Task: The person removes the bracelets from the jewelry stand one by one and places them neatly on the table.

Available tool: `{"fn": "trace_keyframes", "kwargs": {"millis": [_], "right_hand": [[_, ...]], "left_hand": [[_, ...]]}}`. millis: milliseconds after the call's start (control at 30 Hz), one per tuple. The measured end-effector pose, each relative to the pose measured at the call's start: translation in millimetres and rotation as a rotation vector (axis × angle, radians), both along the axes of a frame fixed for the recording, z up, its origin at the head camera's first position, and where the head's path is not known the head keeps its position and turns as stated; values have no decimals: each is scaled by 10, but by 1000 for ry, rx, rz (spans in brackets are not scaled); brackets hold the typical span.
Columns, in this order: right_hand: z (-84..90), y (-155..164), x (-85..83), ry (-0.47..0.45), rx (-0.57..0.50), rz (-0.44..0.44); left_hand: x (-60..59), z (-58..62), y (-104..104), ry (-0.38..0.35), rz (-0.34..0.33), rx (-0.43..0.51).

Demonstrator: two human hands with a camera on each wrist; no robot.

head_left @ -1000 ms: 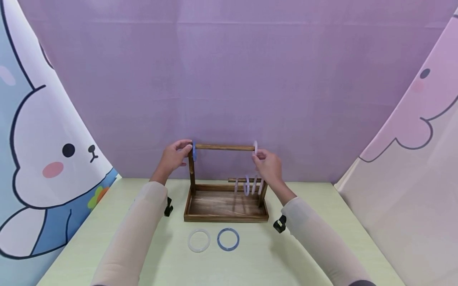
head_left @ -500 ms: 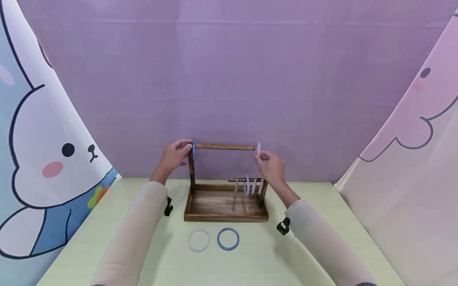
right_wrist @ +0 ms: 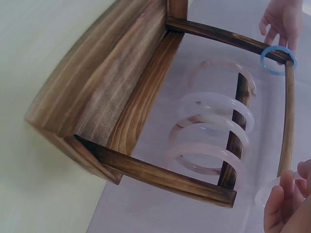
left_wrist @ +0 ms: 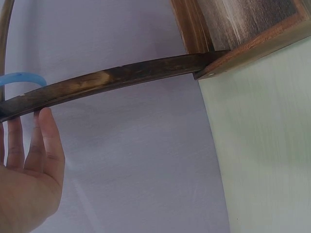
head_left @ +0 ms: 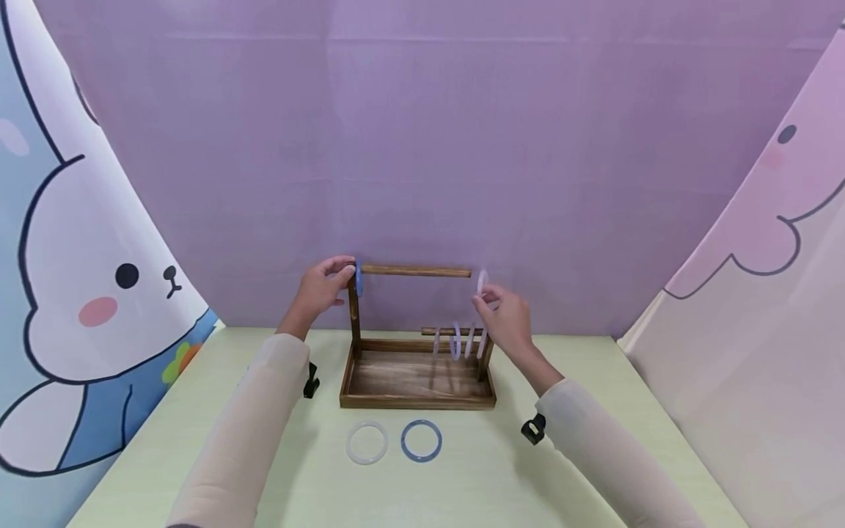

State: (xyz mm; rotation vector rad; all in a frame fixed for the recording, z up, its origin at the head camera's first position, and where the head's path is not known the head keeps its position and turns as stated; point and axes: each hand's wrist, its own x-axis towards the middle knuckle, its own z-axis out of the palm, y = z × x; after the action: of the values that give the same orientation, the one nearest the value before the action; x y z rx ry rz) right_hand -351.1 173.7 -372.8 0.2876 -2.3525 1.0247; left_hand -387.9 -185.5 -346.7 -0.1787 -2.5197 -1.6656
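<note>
My left hand (head_left: 321, 284) holds the top of the left post (left_wrist: 126, 74) of a wooden bangle stand (head_left: 417, 402), with the thumb in front. Beside it a blue bangle (head_left: 359, 279) hangs on the upper rod (head_left: 416, 271), close to the post. My right hand (head_left: 507, 317) pinches a pale translucent bangle (head_left: 483, 281) just right of that rod's free end, apart from it in the head view. Several pale bangles (right_wrist: 218, 101) hang on the lower rod (head_left: 428, 332) below. My left thumb is hidden in the left wrist view.
On the pale green table (head_left: 462, 484), a clear whitish bangle (head_left: 367, 462) and a blue bangle (head_left: 421, 458) lie flat in front of the stand's tray. A purple cloth backdrop (head_left: 422, 147) rises behind; printed cartoon cloths (head_left: 99, 242) flank both sides.
My right hand has moved right and slightly down, and the pale bangle has come off the upper rod's free end. My left hand stays at the left post.
</note>
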Motion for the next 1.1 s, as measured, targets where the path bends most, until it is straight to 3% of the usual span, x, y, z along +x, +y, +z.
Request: {"fn": "trace_keyframes", "kwargs": {"millis": [233, 533, 1100], "right_hand": [[-69, 31, 91, 9, 56, 25], [-154, 68, 182, 88, 110, 70], [-410, 129, 446, 83, 192, 140]], "left_hand": [[-9, -11, 18, 2, -1, 2], [3, -21, 22, 12, -5, 4], [-10, -13, 17, 21, -8, 16]]}}
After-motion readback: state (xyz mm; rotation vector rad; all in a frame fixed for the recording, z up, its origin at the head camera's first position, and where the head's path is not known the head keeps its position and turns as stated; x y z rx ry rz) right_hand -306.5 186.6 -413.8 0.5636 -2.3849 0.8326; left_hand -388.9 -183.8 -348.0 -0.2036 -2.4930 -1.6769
